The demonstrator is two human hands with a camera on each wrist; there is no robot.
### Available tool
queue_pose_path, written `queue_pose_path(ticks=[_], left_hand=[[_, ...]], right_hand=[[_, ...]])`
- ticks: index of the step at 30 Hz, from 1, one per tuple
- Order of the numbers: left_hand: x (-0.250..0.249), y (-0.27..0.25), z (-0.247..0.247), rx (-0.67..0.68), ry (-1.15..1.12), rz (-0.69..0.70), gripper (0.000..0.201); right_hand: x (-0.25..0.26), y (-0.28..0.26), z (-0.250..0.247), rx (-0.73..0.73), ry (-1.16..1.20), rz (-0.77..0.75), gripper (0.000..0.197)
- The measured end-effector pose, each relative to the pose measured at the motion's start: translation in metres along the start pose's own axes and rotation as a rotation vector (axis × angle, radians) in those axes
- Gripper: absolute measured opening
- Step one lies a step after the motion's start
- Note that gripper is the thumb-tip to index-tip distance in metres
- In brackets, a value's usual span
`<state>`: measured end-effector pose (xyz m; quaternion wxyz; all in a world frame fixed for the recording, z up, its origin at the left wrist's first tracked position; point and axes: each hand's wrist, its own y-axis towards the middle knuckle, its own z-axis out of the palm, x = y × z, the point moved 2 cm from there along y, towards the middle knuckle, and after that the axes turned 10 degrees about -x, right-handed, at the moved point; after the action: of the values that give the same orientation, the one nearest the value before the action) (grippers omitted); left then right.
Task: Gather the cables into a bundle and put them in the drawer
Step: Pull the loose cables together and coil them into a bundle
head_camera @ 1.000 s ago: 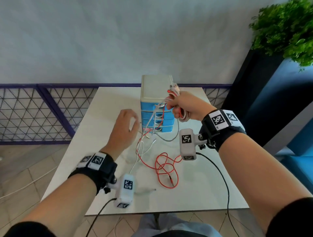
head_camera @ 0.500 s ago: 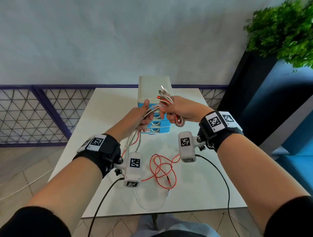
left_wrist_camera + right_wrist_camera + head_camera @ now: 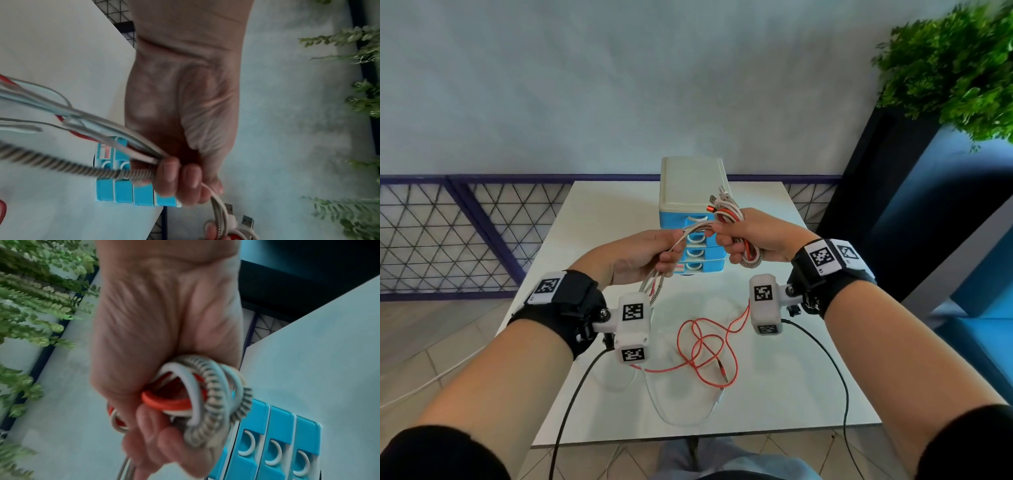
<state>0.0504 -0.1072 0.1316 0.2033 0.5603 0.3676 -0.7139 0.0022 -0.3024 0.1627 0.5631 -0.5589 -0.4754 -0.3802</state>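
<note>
My right hand grips a coiled bundle of cables, white, red and braided grey, with USB plugs sticking up. My left hand grips the same strands a short way along, held taut between both hands above the table. Their loose ends trail down: a red cable lies tangled on the white table beside a white cable. Behind the hands stands a small blue drawer unit with a cream top; all drawers look closed.
A purple lattice fence runs behind the table's far edge. A dark planter with a green plant stands at the right. Black wrist-camera leads hang over the table's near edge.
My left hand rose from the table and took hold of the cable strands next to my right hand. The loose tails were drawn up and towards me.
</note>
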Motion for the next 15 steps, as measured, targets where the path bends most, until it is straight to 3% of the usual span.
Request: queue_pose_path(ticks=[3,7,9,12,15], left_hand=[[0.000,0.000,0.001,-0.058,0.035,0.025,0.039],[0.007,-0.009,0.006,0.130,0.057,-0.070,0.050],[0.009,-0.012,0.005,0.127,0.101,-0.068,0.046],[0.009,-0.008,0.006,-0.063,0.124,-0.015,0.037],[0.004,-0.002,0.016,-0.328,0.349,0.166,0.034]], right_hand=[[-0.002,0.000,-0.004,0.034,0.085,0.024,0.019],[-0.006,0.002,-0.013,-0.043,0.122,0.002,0.017],[-0.009,0.003,-0.016,-0.086,0.115,-0.003,0.018],[-0.014,0.007,-0.012,-0.192,0.060,-0.046,0.019],[-0.015,0.011,0.000,-0.256,-0.005,-0.078,0.027]])
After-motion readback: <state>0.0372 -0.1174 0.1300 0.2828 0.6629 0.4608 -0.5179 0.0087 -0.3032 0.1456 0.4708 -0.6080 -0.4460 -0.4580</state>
